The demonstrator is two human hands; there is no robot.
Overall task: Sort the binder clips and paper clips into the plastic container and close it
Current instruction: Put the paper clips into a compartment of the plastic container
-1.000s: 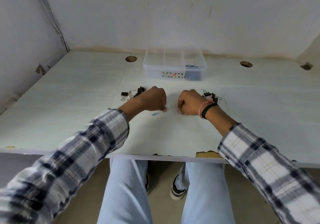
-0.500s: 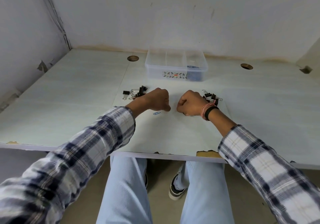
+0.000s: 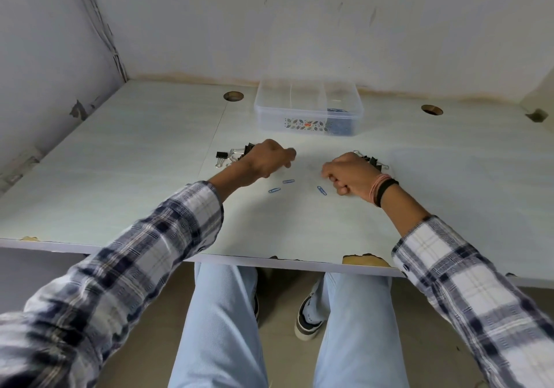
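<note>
My left hand (image 3: 266, 161) and my right hand (image 3: 349, 174) rest on the white table as loose fists, a short gap between them; nothing shows inside either. Three blue paper clips lie in that gap: paper clip (image 3: 288, 181), paper clip (image 3: 274, 190) and paper clip (image 3: 322, 190). A pile of black binder clips (image 3: 229, 157) sits just behind my left hand, and a second binder clip pile (image 3: 374, 162) just behind my right hand. The clear plastic container (image 3: 308, 104) stands open farther back, divided into compartments, with blue paper clips (image 3: 338, 119) in its right one. No lid is visible.
The table (image 3: 135, 162) has two round cable holes, hole (image 3: 233, 96) and hole (image 3: 432, 109). Walls close it in at the back and left. The front edge is chipped (image 3: 362, 259) above my knees.
My hands have moved apart, the left one slightly forward. Two more blue paper clips now lie uncovered between them, beside the one seen before.
</note>
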